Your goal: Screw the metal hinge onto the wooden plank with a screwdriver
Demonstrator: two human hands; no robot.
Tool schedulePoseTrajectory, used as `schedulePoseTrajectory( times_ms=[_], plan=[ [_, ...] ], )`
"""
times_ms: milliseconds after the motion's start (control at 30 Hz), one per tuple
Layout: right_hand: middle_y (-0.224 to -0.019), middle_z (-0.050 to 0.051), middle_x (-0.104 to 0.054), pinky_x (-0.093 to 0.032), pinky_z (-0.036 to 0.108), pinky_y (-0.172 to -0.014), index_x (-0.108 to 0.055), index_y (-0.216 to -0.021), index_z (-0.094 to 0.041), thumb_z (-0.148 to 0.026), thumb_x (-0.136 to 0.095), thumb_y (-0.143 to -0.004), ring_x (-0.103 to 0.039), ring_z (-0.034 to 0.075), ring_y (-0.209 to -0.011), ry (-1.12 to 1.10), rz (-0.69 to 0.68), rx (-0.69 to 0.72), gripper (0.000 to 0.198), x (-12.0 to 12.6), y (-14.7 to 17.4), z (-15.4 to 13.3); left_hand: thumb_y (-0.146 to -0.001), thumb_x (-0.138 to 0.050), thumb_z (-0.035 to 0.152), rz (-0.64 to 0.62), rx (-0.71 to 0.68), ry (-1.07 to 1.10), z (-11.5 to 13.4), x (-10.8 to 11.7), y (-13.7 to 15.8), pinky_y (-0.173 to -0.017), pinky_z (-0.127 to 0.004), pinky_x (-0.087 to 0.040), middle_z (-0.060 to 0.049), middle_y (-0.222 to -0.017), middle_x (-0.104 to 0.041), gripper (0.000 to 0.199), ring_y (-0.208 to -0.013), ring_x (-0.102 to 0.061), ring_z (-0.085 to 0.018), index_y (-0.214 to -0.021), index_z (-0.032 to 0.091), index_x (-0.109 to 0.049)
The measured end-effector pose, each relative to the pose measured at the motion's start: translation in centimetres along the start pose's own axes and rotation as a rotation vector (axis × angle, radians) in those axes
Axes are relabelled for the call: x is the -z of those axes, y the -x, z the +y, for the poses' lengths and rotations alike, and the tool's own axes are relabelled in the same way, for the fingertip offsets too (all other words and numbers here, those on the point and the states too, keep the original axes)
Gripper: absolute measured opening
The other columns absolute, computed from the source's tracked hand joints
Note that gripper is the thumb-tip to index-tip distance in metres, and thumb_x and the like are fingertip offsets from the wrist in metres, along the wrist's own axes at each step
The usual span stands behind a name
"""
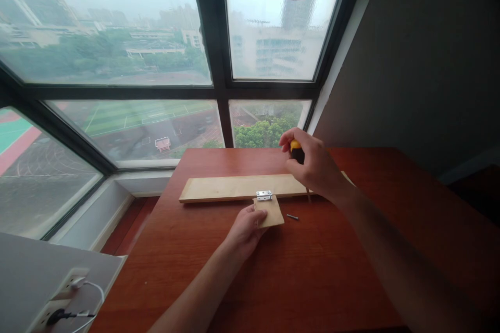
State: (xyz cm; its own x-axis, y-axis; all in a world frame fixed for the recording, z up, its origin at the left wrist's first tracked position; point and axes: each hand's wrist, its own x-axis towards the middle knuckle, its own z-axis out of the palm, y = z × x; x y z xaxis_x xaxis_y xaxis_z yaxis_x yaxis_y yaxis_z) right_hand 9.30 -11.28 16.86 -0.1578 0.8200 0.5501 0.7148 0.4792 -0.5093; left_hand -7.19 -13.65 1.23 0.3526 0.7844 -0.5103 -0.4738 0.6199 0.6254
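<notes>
My left hand [250,226] grips a small square wooden board [272,212], with the thumb on its upper face. A silver metal hinge [264,195] sits along the far edge of that board, near the long plank. My right hand [312,164] is closed around a screwdriver [297,150] with a yellow and black handle. Its shaft points down, to the right of the small board and apart from the hinge. Behind both hands a long pale wooden plank [222,187] lies across the table. A screw [292,217] rests on the tabletop just right of the small board.
The reddish-brown wooden table [304,276] fills the middle of the view. Large windows with dark frames [221,91] stand beyond it. At lower left, a wall socket [74,283] holds plugs with a white cable [97,291] and a black plug [58,316].
</notes>
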Motion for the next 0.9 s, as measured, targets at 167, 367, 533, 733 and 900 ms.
schedulePoseTrajectory(
  times_ms=[167, 367, 533, 733, 900],
  plan=[
    [-0.076, 0.002, -0.068, -0.038, 0.026, -0.064, -0.062, -0.077, -0.020, -0.030, -0.049, -0.087, -0.060, 0.015, -0.070, 0.261, -0.336, -0.099, 0.019, -3.2, 1.2, 2.1, -0.070, -0.063, 0.001, -0.019, -0.010, 0.002, -0.1, 0.0, 0.0, -0.066, -0.024, -0.054, -0.011, -0.084, -0.070, 0.022, -0.070, -0.065, -0.015, -0.091, 0.006, -0.067],
    [-0.083, 0.012, -0.071, -0.041, 0.029, -0.063, -0.070, -0.082, -0.019, -0.053, -0.040, -0.091, -0.066, 0.024, -0.076, 0.578, -0.607, -0.196, 0.046, -6.3, 2.9, 3.0, -0.069, -0.065, 0.003, -0.044, -0.024, 0.001, -0.2, 0.2, 0.0, -0.068, -0.025, -0.053, -0.010, -0.082, -0.070, 0.021, -0.070, -0.064, -0.016, -0.089, 0.008, -0.067],
    [-0.093, 0.016, -0.072, -0.044, 0.032, -0.070, -0.073, -0.093, -0.016, -0.044, -0.044, -0.091, -0.067, 0.027, -0.087, 0.597, -0.730, -0.192, 0.041, -7.4, 3.2, 3.1, -0.068, -0.066, 0.004, -0.046, -0.019, 0.003, -0.3, 0.2, -0.2, -0.066, -0.024, -0.053, -0.009, -0.080, -0.069, 0.019, -0.068, -0.063, -0.015, -0.087, 0.008, -0.066],
    [-0.094, 0.016, -0.071, -0.043, 0.030, -0.068, -0.073, -0.093, -0.015, -0.033, -0.047, -0.089, -0.067, 0.026, -0.086, 0.567, -0.767, -0.193, 0.032, -7.4, 3.2, 3.2, -0.069, -0.066, 0.005, -0.045, -0.029, 0.003, -0.3, 0.1, -0.1, -0.068, -0.025, -0.053, -0.008, -0.078, -0.068, 0.018, -0.067, -0.063, -0.015, -0.087, 0.008, -0.066],
    [-0.093, 0.013, -0.071, -0.040, 0.028, -0.066, -0.071, -0.091, -0.019, -0.023, -0.049, -0.087, -0.066, 0.023, -0.084, 0.516, -0.786, -0.173, 0.022, -7.3, 3.0, 3.1, -0.068, -0.065, 0.005, -0.047, -0.035, 0.004, -0.3, 0.1, 0.0, -0.070, -0.026, -0.053, -0.008, -0.079, -0.068, 0.019, -0.069, -0.063, -0.015, -0.087, 0.009, -0.066]
  ],
)
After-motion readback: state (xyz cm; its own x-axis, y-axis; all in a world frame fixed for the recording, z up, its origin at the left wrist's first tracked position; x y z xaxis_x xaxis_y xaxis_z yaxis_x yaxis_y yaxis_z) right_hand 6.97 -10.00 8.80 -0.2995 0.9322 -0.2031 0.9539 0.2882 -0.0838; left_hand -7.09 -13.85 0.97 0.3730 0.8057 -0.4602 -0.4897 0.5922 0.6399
